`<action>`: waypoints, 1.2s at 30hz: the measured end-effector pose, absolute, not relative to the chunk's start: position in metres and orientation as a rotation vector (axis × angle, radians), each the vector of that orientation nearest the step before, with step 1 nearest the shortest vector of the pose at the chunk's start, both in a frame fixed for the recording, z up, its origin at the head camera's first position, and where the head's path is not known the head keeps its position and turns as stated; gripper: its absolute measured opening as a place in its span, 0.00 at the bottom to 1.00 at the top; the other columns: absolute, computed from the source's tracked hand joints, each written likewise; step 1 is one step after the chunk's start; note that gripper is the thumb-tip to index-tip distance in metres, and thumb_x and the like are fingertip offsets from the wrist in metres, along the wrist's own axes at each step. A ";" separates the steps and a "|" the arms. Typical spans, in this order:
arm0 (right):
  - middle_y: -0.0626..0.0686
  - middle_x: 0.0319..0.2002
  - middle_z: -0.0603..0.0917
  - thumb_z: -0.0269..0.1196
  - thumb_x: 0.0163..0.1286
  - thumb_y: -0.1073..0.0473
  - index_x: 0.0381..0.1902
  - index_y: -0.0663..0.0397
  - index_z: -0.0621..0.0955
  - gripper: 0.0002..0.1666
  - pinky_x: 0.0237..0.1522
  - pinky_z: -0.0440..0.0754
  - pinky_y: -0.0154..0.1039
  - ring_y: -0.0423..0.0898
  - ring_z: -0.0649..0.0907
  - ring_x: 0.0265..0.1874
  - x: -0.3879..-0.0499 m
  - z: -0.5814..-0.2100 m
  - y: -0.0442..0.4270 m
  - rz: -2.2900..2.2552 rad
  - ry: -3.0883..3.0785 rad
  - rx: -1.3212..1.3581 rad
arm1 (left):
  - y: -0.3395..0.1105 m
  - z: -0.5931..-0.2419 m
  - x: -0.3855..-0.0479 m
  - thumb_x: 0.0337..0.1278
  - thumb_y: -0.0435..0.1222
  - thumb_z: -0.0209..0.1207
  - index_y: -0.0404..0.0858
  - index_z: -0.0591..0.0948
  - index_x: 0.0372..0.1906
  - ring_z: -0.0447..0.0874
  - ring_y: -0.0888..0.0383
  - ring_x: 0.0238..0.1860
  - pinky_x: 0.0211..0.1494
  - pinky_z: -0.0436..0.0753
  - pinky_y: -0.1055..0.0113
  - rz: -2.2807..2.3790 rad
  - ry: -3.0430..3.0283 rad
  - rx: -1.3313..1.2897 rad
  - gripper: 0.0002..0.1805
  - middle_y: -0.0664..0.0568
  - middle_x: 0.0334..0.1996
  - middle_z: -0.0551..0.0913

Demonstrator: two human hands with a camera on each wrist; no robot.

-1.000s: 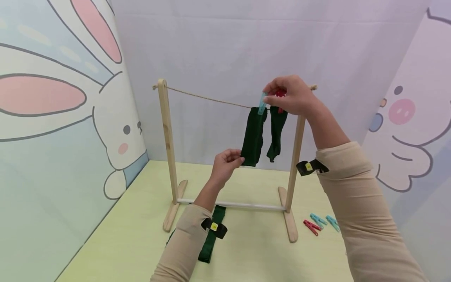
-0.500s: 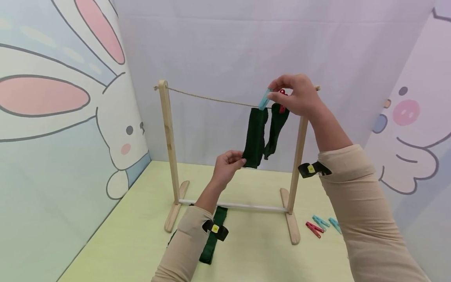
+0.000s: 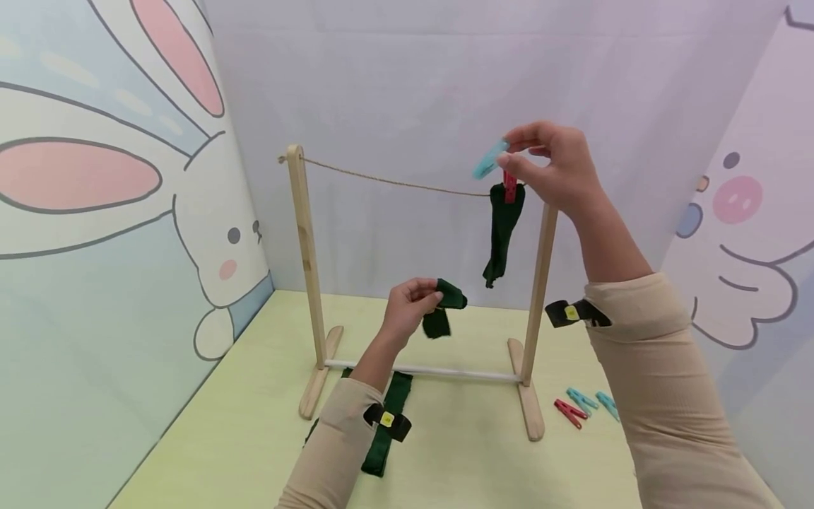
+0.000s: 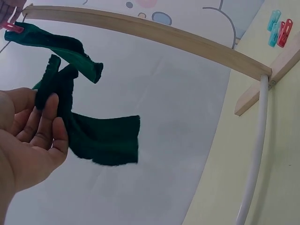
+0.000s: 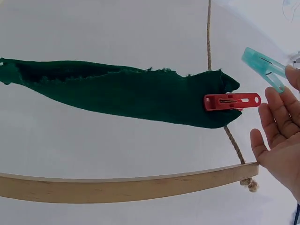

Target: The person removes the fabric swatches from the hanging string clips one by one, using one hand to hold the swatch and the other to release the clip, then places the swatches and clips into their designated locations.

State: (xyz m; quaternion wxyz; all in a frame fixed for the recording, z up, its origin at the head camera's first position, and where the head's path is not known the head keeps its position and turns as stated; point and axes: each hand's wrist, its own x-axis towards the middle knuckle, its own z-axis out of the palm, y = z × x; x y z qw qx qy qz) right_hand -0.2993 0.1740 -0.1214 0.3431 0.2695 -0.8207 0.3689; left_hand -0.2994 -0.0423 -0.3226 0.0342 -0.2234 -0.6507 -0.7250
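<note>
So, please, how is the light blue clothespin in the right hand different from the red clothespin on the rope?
The light blue clothespin is pinched by the right hand and clips nothing, while the red clothespin clips a green cloth to the rope. In the head view, the light blue clothespin is tilted, whereas the red clothespin is nearly upright. Both have a visible spring.
</note>
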 end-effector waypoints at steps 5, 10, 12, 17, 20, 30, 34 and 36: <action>0.52 0.39 0.81 0.65 0.61 0.60 0.45 0.66 0.79 0.18 0.48 0.72 0.34 0.42 0.77 0.42 -0.296 -0.123 0.178 0.983 -2.107 0.695 | -0.044 -0.326 -0.300 0.58 0.25 0.57 0.22 0.76 0.48 0.79 0.59 0.35 0.48 0.77 0.51 -2.259 -1.990 -0.687 0.14 0.49 0.32 0.79; 0.50 0.38 0.81 0.66 0.59 0.62 0.44 0.67 0.80 0.17 0.43 0.74 0.31 0.39 0.78 0.38 -0.286 -0.135 0.180 1.017 -2.044 0.688 | -0.044 -0.331 -0.296 0.58 0.26 0.58 0.23 0.77 0.48 0.78 0.60 0.34 0.45 0.79 0.57 -2.276 -2.004 -0.614 0.14 0.48 0.32 0.80; 0.49 0.36 0.81 0.66 0.58 0.64 0.44 0.67 0.80 0.17 0.41 0.74 0.31 0.40 0.78 0.38 -0.281 -0.144 0.181 1.052 -2.007 0.689 | -0.044 -0.337 -0.295 0.58 0.25 0.58 0.22 0.77 0.48 0.78 0.60 0.34 0.45 0.79 0.59 -2.301 -2.002 -0.580 0.14 0.49 0.32 0.80; 0.52 0.34 0.81 0.65 0.57 0.71 0.43 0.71 0.78 0.15 0.37 0.75 0.30 0.43 0.79 0.34 -0.274 -0.164 0.187 1.207 -1.853 0.779 | -0.045 -0.359 -0.299 0.57 0.25 0.59 0.24 0.77 0.48 0.79 0.61 0.34 0.44 0.80 0.58 -2.352 -1.980 -0.513 0.14 0.50 0.33 0.81; 0.55 0.34 0.81 0.63 0.56 0.75 0.42 0.75 0.77 0.15 0.35 0.76 0.29 0.44 0.80 0.33 -0.273 -0.173 0.192 1.266 -1.750 0.876 | -0.044 -0.366 -0.301 0.56 0.27 0.60 0.25 0.77 0.47 0.80 0.61 0.34 0.44 0.79 0.58 -2.365 -1.940 -0.486 0.14 0.50 0.33 0.81; 0.58 0.35 0.81 0.65 0.55 0.74 0.41 0.80 0.74 0.17 0.35 0.76 0.30 0.46 0.79 0.31 -0.267 -0.219 0.199 1.404 -1.629 0.985 | -0.045 -0.389 -0.294 0.58 0.29 0.59 0.28 0.77 0.46 0.80 0.58 0.34 0.38 0.80 0.68 -2.427 -1.922 -0.423 0.12 0.48 0.34 0.81; 0.58 0.35 0.82 0.66 0.55 0.73 0.40 0.81 0.74 0.18 0.36 0.76 0.31 0.45 0.78 0.31 -0.263 -0.231 0.202 1.437 -1.618 0.999 | -0.046 -0.398 -0.291 0.59 0.30 0.58 0.28 0.77 0.47 0.80 0.58 0.34 0.38 0.79 0.68 -2.445 -1.932 -0.413 0.13 0.48 0.36 0.81; 0.58 0.35 0.82 0.65 0.55 0.73 0.40 0.82 0.73 0.18 0.36 0.76 0.31 0.45 0.78 0.31 -0.261 -0.237 0.204 1.454 -1.617 1.004 | -0.046 -0.402 -0.289 0.59 0.30 0.58 0.28 0.77 0.47 0.80 0.58 0.34 0.38 0.79 0.68 -2.456 -1.934 -0.408 0.12 0.48 0.36 0.81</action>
